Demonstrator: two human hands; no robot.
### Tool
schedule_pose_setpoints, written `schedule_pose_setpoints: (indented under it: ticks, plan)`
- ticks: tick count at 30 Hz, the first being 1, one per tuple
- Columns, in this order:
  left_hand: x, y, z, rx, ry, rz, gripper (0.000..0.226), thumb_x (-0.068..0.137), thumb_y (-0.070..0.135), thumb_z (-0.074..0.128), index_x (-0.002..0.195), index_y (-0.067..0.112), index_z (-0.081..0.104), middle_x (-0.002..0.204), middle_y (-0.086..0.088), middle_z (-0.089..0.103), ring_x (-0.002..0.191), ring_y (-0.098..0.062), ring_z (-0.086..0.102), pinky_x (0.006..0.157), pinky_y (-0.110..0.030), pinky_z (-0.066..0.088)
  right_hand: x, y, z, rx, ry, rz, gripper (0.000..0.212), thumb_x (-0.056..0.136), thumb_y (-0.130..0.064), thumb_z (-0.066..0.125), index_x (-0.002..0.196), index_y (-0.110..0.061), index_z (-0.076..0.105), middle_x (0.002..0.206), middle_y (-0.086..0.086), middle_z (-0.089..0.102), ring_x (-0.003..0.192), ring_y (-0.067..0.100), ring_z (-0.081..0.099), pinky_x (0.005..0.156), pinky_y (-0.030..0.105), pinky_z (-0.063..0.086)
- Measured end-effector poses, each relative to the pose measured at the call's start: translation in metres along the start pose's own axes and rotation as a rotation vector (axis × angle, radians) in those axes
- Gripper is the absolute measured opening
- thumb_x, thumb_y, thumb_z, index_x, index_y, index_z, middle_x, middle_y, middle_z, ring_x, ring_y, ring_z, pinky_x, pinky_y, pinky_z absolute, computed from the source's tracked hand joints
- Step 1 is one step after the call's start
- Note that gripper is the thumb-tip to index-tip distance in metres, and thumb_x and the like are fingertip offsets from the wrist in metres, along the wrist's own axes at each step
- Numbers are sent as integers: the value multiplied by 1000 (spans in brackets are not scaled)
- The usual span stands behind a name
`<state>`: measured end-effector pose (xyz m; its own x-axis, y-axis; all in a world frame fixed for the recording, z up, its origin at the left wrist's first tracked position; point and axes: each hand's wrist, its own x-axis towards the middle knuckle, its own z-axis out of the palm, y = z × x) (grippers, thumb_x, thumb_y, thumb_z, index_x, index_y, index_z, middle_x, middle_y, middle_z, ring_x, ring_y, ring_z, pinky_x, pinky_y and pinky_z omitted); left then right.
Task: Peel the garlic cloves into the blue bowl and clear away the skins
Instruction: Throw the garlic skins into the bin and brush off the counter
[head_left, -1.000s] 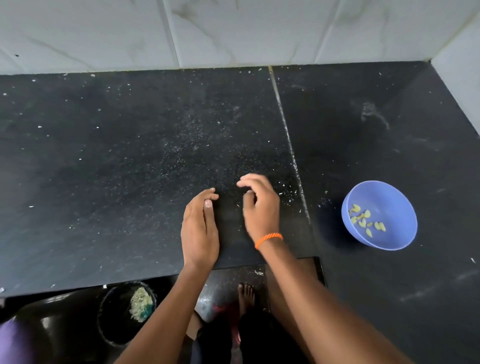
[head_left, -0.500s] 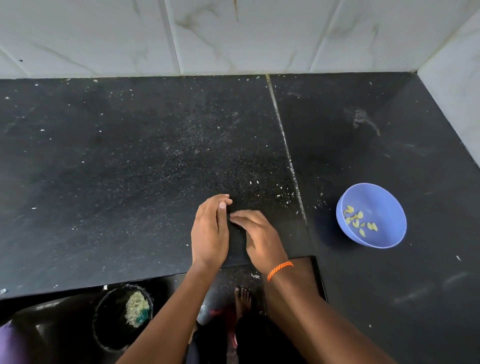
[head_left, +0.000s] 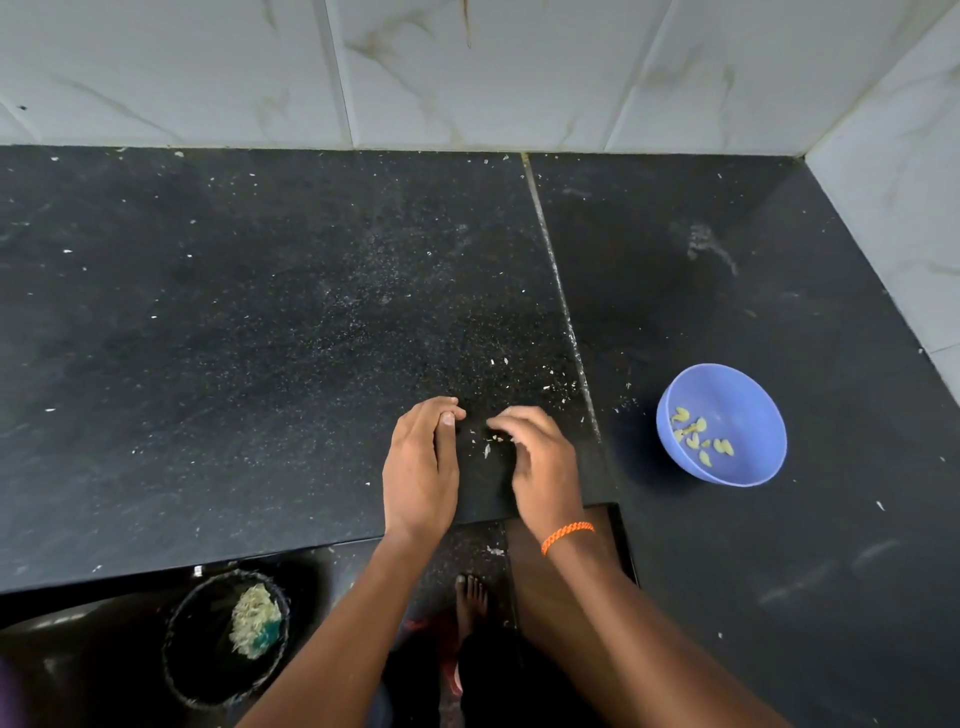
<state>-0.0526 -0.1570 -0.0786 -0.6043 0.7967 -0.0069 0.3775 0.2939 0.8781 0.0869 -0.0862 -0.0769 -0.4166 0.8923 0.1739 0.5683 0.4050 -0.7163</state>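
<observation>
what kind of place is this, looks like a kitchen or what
Most likely a home kitchen: a dark stone counter backed by white marbled wall tiles, a blue bowl holding peeled garlic cloves, and a bin of skins on the floor below.

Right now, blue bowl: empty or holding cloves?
Holding cloves. The blue bowl sits upright on the counter with several peeled cloves inside.

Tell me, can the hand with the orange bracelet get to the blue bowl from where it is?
Probably yes. The right hand rests on the black counter, and the blue bowl sits on that same counter, off to its right. Only bare counter and tiny skin bits lie between them, so nothing seems to block it.
</observation>
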Motion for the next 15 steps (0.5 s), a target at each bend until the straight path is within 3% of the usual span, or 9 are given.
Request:
schedule_pose_setpoints:
  ticks: [5,11,15]
  plan:
    - [0,2,0,-5,5,0,27,116,23,46,115,25,72,127,18,70,127,-8,59,105,-25,46,3,9,-5,45,216,178,60,85,29,44,115,-11,77,121,-1,66,111,15,66,97,34,57]
    - [-2,1,4,-4,23,23,28,116,20,45,116,21,73,127,13,71,126,-12,60,104,-23,46,-13,-24,31,173,65,97,53,87,26,48,112,-11,78,119,-4,68,115,15,66,97,36,56]
    - [0,4,1,23,7,22,28,116,20,45,114,22,72,127,15,70,126,-11,59,101,-4,35,-3,-23,14,155,161,110,32,97,11,59,105,-14,76,111,-7,67,106,13,67,92,29,55]
